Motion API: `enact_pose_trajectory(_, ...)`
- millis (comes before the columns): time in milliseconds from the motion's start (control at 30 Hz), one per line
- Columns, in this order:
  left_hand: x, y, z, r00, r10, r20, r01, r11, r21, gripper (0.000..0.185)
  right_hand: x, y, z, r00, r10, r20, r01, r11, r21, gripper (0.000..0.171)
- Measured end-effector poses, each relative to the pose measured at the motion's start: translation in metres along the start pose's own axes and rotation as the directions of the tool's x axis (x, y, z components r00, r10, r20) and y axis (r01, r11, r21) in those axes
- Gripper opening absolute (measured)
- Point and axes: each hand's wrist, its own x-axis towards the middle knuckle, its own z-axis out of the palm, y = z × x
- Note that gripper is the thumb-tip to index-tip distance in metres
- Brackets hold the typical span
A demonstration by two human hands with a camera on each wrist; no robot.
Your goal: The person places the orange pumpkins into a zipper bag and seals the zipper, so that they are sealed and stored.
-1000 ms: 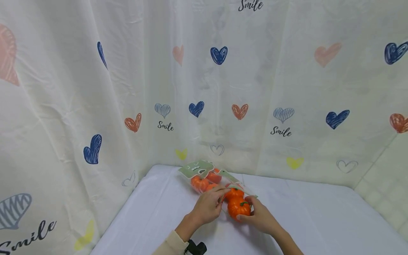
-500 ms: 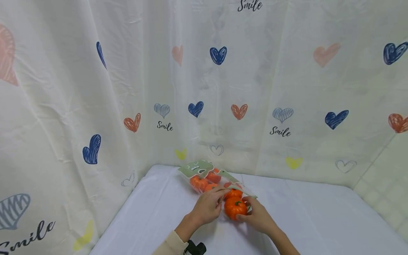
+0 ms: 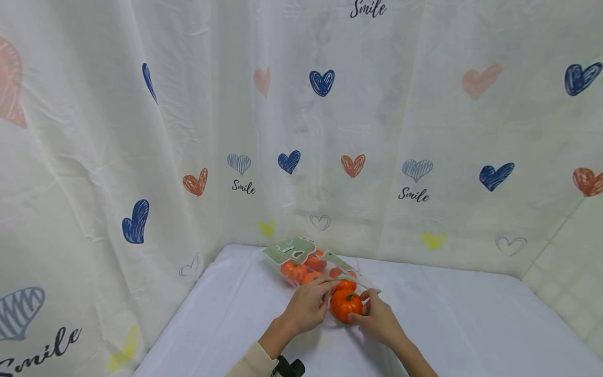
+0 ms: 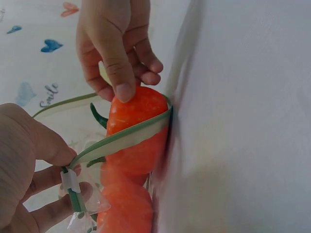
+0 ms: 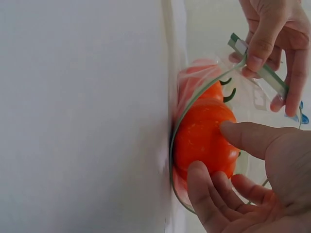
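Note:
A clear zip bag (image 3: 301,260) with a green printed top lies on the white table (image 3: 471,324) and holds several small orange pumpkins. My left hand (image 3: 326,287) pinches the bag's green rim (image 4: 127,138) and holds the mouth apart. My right hand (image 3: 364,310) grips another orange pumpkin (image 3: 345,305) between thumb and fingers. That pumpkin (image 5: 199,132) sits partly inside the mouth, with the rim arching over it (image 4: 138,109). More pumpkins lie deeper in the bag behind it.
A cream curtain (image 3: 330,131) printed with hearts and "Smile" hangs close behind and to the left of the table. The white cloth stretches bare to the right of the bag. A black wrist device (image 3: 288,366) shows on my left forearm.
My right hand has pushed the pumpkin away from me and slightly left, into the bag's mouth. The left hand has kept its pinch on the rim in place.

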Motion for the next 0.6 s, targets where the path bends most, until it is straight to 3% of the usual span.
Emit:
enact_pose_trajectory(233, -0.0007, -0.0014, 0.0006, 0.999, 0.029, -0.023, -0.028, 0.999, 0.033, 0.055, -0.0014, -0.0004, 0.0012, 0.997, -0.051, 0.057, 0.046, 0.996, 0.072, 0.031)
enact_pose_trajectory(600, -0.0011, -0.0008, 0.0003, 1.000, 0.029, -0.002, -0.029, 0.999, 0.024, 0.060, -0.0031, -0.0013, -0.0013, 0.964, -0.186, 0.191, 0.160, 0.977, 0.142, 0.038)
